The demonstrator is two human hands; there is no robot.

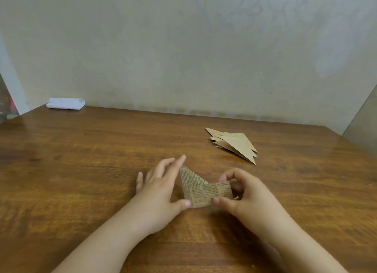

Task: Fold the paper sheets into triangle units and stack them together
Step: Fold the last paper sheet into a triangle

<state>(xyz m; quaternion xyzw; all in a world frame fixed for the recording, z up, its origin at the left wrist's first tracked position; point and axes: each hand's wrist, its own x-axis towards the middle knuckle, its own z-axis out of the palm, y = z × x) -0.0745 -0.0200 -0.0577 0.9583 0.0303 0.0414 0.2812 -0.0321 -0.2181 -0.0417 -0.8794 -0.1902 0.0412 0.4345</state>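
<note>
A small brown sheet printed like newsprint [201, 188] lies partly folded on the wooden table [81, 160], its left part turned up into a triangular flap. My left hand [163, 189] has straight fingers against the flap's left edge, and its thumb touches the lower left corner. My right hand [242, 193] pinches the sheet's right end between thumb and curled fingers. A stack of folded brown triangle units [234, 145] sits on the table farther back and to the right, apart from both hands.
A folded white cloth [66, 103] lies at the table's far left corner by the wall. A beige patterned wall [183, 58] runs along the table's back edge. The table's right edge slants off near the stack.
</note>
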